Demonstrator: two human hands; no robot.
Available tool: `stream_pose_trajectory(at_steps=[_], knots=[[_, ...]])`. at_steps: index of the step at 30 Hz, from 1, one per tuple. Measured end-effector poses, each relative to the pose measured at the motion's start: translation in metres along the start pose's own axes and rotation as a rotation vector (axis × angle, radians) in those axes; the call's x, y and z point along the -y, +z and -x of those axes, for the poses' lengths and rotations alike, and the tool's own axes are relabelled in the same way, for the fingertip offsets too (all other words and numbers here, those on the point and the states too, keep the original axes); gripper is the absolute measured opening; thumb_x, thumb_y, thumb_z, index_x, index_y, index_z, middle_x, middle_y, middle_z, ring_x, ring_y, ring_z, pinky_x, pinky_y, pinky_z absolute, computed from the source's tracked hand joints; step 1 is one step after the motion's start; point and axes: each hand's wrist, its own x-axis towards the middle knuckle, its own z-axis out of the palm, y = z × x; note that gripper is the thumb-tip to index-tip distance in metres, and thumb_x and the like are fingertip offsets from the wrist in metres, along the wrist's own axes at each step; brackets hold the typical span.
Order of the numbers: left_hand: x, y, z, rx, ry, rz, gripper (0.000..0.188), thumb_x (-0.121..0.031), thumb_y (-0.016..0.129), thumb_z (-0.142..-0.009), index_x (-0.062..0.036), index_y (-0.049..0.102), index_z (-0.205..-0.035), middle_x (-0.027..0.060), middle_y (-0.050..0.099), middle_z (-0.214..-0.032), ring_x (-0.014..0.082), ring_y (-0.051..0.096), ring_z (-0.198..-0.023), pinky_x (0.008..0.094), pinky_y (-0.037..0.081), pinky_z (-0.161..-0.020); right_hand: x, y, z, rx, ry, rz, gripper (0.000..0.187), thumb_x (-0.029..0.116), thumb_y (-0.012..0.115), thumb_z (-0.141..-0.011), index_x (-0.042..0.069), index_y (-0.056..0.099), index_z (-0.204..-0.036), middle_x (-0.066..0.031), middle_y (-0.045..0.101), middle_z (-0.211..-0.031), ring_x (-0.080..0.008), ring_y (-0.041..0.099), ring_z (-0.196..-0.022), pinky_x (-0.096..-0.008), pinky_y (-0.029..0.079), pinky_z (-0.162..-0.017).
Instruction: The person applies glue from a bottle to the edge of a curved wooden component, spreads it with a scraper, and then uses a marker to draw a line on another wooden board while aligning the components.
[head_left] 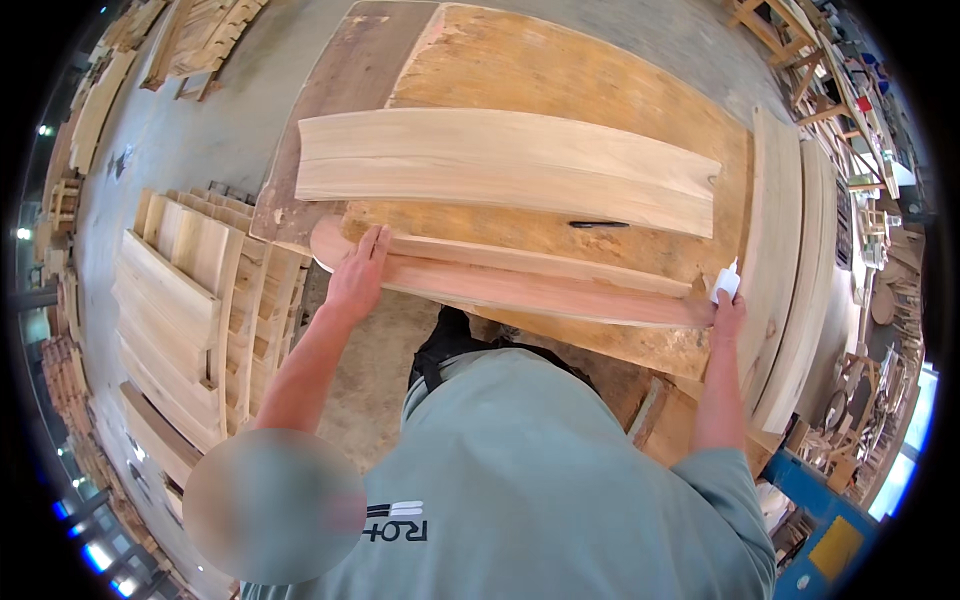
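Leaning close behind the near edge of a table (575,50), the person wears a soft grey-green shirt (560,470) with short sleeves. The left hand (355,278) is closed over a reddish wooden board (540,287) near its left end, fingers laid across its upper side. The right hand (730,312) grips a white bottle (725,284) at the board's right end, its narrow nozzle pointing up and away from the body; whether that hand also presses on the wood I cannot tell.

The board lies along the table's near edge, long and slender, its left end rounded, its smooth near face pinkish and a paler band running behind. Its long axis goes left to right across the body, the right end slightly nearer the person.

Beyond it, a strip of worn, orange-brown tabletop leaves a gap, where a slim dark pen (598,224) lies lengthwise. Past the gap, a wide pale panel (500,150) with fine grain and a gently curved outline lies roughly parallel to the board, well inside the table's far edge. More blotchy tabletop stretches behind it. Long pale planks (768,230) flank the right edge; to the left, stacked panels (170,300) stand on grey floor (250,90).
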Motion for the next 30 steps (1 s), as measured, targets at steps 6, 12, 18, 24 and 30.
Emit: stream_pose_trajectory(at_steps=[6,12,18,24,30], knots=[[-0.005,0.045,-0.001,-0.134,0.024,-0.001,0.076,0.004,0.053,-0.083,-0.0001,0.026,-0.154,0.0216,0.037,-0.151,0.0387,0.044,-0.135,0.0439,0.038,-0.112,-0.04,-0.008,0.008,0.088,0.107,-0.5,0.031,0.013,0.066,-0.088,-0.003,0.061,-0.114,-0.0078,0.066,-0.103,-0.0175,0.063,-0.091,-0.0318,0.051,-0.082],[-0.006,0.056,0.015,-0.04,0.053,-0.03,0.076,-0.003,0.058,-0.083,0.0007,0.028,-0.153,0.0195,0.036,-0.154,0.0353,0.036,-0.142,0.0424,0.035,-0.116,-0.061,-0.004,0.014,-0.043,0.171,-0.589,0.032,0.012,0.063,-0.089,-0.004,0.058,-0.116,-0.0098,0.065,-0.105,-0.0219,0.064,-0.093,-0.0329,0.051,-0.084],[0.009,0.041,0.023,0.011,0.106,-0.062,0.061,-0.012,0.06,-0.09,0.0015,0.04,-0.146,0.0163,0.044,-0.15,0.0323,0.036,-0.142,0.0431,0.034,-0.117,-0.031,-0.001,0.043,-0.046,0.19,-0.657,0.032,0.012,0.062,-0.091,0.0,0.056,-0.12,-0.0082,0.063,-0.115,-0.0198,0.063,-0.101,-0.0351,0.048,-0.089],[0.008,0.018,-0.039,-0.052,0.216,0.24,0.033,-0.024,0.058,-0.096,-0.0039,0.065,-0.121,0.0173,0.064,-0.123,0.0377,0.056,-0.116,0.0468,0.046,-0.101,-0.034,0.003,0.107,0.074,0.124,-0.78,0.04,0.004,0.061,-0.092,0.004,0.055,-0.131,-0.0046,0.063,-0.122,-0.0181,0.062,-0.108,-0.0347,0.05,-0.093],[-0.019,0.04,-0.11,0.421,0.294,0.375,0.04,-0.037,0.055,-0.098,-0.0001,0.069,-0.105,0.0243,0.067,-0.096,0.0403,0.065,-0.091,0.0465,0.05,-0.081,0.015,0.128,0.27,0.351,0.124,-0.535,0.038,0.005,0.068,-0.087,0.002,0.06,-0.124,-0.0035,0.065,-0.113,-0.0137,0.061,-0.103,-0.0314,0.051,-0.092]])
